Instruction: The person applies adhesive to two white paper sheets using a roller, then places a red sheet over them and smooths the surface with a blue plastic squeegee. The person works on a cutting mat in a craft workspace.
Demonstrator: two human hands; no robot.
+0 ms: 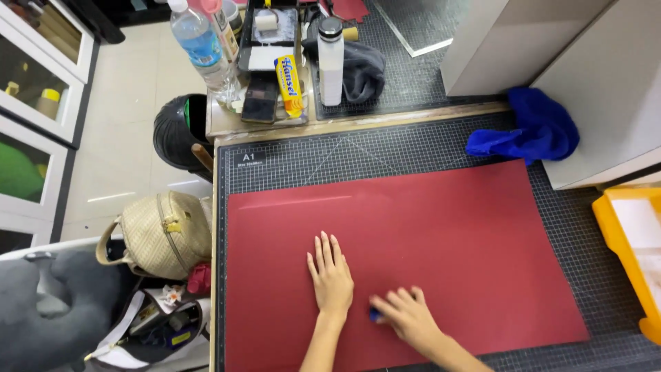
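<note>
Craft workshop, gridded cutting mat [385, 148] covering the bench, large dark red sheet [441, 234], glue tube [290, 85]

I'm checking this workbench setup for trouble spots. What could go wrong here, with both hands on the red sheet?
The left hand lies flat right beside the right hand and its small blue tool; a slip might catch those fingers. The red sheet rests loose on the cutting mat, so it could shift.

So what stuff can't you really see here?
- Small blue thing, head view: mostly hidden under the right hand, kind unclear.
- Red sheet: near edge cut off by the frame bottom.
- Yellow tray: cut off at the right edge.
- Left hand covers the sheet beneath.
</note>
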